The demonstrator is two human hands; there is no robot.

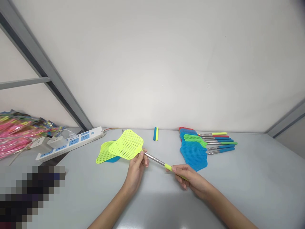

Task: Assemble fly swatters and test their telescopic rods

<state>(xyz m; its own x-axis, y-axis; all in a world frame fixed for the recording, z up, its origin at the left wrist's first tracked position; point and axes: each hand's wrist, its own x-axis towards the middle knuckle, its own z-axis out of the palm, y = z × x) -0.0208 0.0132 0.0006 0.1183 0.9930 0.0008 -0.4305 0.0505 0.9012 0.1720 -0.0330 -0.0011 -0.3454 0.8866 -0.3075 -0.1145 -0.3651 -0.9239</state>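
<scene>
A yellow-green fly swatter [126, 144] with a metal rod is held between my two hands above the table. My left hand [137, 168] pinches it where the mesh head meets the rod. Around its yellow grip, at the other end, my right hand [187, 178] is closed. Behind and left of the raised head lie another yellow mesh head [104, 152] and a blue one [113, 159], partly covered. To the right, several assembled fly swatters [194, 154] in blue, green and red lie in an overlapping pile, handles pointing right.
One blue handle grip [154, 134] and one yellow grip [157, 134] lie side by side near the wall. At left are a white power strip [73, 142] with plugs and a heap of pink items in clear plastic [17, 133]. A blurred-out patch covers the lower left.
</scene>
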